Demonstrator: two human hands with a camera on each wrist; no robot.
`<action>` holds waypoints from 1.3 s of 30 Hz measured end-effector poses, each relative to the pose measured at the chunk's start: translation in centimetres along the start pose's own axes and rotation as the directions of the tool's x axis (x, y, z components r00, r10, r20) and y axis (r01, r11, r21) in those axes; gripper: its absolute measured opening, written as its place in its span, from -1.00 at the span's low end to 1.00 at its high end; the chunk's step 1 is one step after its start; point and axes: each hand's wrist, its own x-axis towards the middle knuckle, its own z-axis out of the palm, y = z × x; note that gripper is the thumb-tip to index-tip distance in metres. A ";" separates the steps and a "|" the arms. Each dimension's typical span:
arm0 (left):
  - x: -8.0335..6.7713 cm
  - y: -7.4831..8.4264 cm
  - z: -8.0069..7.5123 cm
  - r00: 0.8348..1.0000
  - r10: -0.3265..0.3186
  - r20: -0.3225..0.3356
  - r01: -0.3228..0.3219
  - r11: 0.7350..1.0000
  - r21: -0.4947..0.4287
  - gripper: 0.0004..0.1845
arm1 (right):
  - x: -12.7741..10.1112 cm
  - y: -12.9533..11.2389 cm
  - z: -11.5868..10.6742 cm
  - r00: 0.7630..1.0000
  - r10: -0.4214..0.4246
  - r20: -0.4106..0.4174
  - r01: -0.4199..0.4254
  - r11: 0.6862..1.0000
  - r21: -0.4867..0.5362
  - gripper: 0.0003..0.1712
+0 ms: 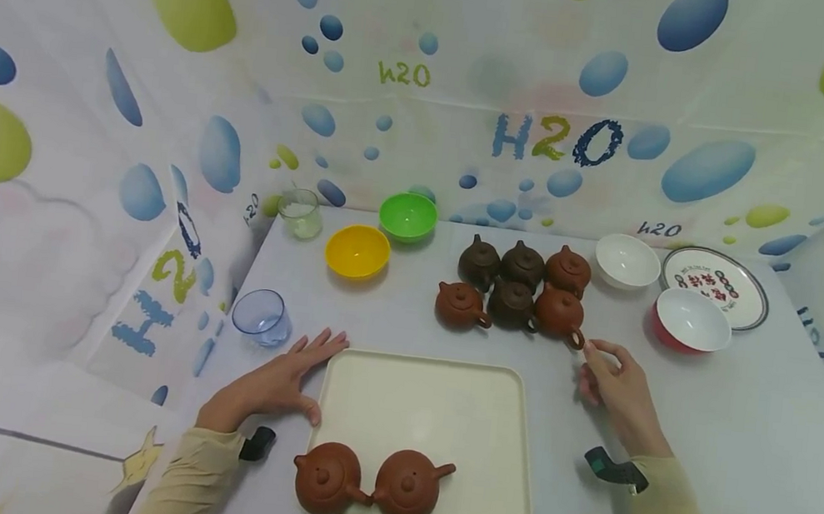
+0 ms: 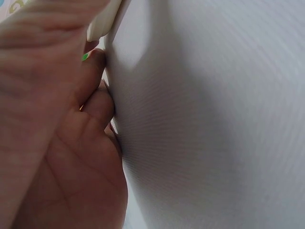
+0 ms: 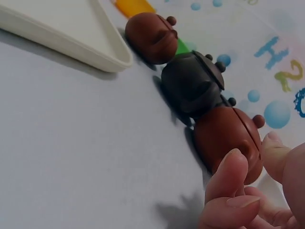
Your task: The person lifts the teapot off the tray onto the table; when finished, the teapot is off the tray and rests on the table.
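My right hand (image 1: 620,392) has its thumb and index finger at the looped handle of a reddish-brown clay teapot (image 1: 560,310), the right one in the front row of a cluster. The right wrist view shows thumb and finger on either side of that teapot (image 3: 224,138). Beside it sit a dark brown teapot (image 1: 512,305) and another reddish one (image 1: 458,305). Fingers spread, my left hand (image 1: 278,381) lies along the left edge of a cream tray (image 1: 432,427), thumb at the rim. Two reddish teapots, a left one (image 1: 326,482) and a right one (image 1: 408,491), sit at its near edge.
Behind the front row stand more teapots, one of them dark (image 1: 479,262). A blue glass (image 1: 262,321), clear glass (image 1: 300,216), yellow bowl (image 1: 357,253) and green bowl (image 1: 408,218) are left; a white bowl (image 1: 627,263), red bowl (image 1: 687,321) and plate (image 1: 740,296) right.
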 end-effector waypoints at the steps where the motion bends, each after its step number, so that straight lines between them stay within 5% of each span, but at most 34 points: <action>1: 0.0 0.0 0.0 1.000 -0.008 0.000 0.008 1.000 -0.006 0.40 | -0.2 0.1 -0.2 1.000 0.005 -0.001 -0.005 1.000 -0.009 -0.26; 10: -0.1 0.0 -0.1 1.000 -0.001 0.000 0.001 1.000 0.008 0.39 | -2.7 0.3 -0.6 0.998 0.046 -0.040 -0.050 0.993 -0.110 -0.21; 13: -0.1 0.1 -0.1 1.000 -0.011 0.009 0.011 1.000 -0.002 0.39 | -4.1 0.1 0.7 1.000 -0.022 0.008 0.023 0.988 -0.154 -0.32; 16: -0.1 0.1 -0.1 1.000 -0.009 0.011 0.009 1.000 0.000 0.39 | -5.7 0.0 2.9 0.975 -0.145 0.168 0.173 0.970 -0.170 -0.48; 18: -0.1 0.0 -0.1 1.000 -0.015 0.010 0.015 1.000 -0.003 0.40 | -6.6 0.0 4.6 0.922 -0.222 0.318 0.282 0.946 -0.158 -0.58; 20: -0.2 0.0 -0.1 1.000 -0.008 0.006 0.008 1.000 0.006 0.40 | -7.4 0.0 6.3 0.841 -0.258 0.476 0.357 0.925 -0.128 -0.66; 25: -0.1 -0.2 -0.1 1.000 0.007 0.001 -0.007 1.000 0.003 0.40 | -9.3 0.5 10.0 0.635 -0.197 0.747 0.400 0.911 -0.100 -0.74; 29: -0.1 -0.2 -0.1 1.000 0.007 0.005 -0.007 1.000 -0.008 0.40 | -10.4 1.1 12.4 0.548 -0.132 0.826 0.372 0.923 -0.099 -0.77; 32: -0.1 -0.3 -0.1 1.000 -0.003 0.009 0.003 1.000 -0.015 0.41 | -11.0 1.7 13.7 0.541 -0.118 0.833 0.343 0.935 -0.090 -0.77; 39: -0.2 -0.1 0.0 1.000 -0.015 0.006 0.016 1.000 -0.026 0.42 | -11.6 3.0 14.8 0.589 -0.151 0.794 0.326 0.943 -0.063 -0.65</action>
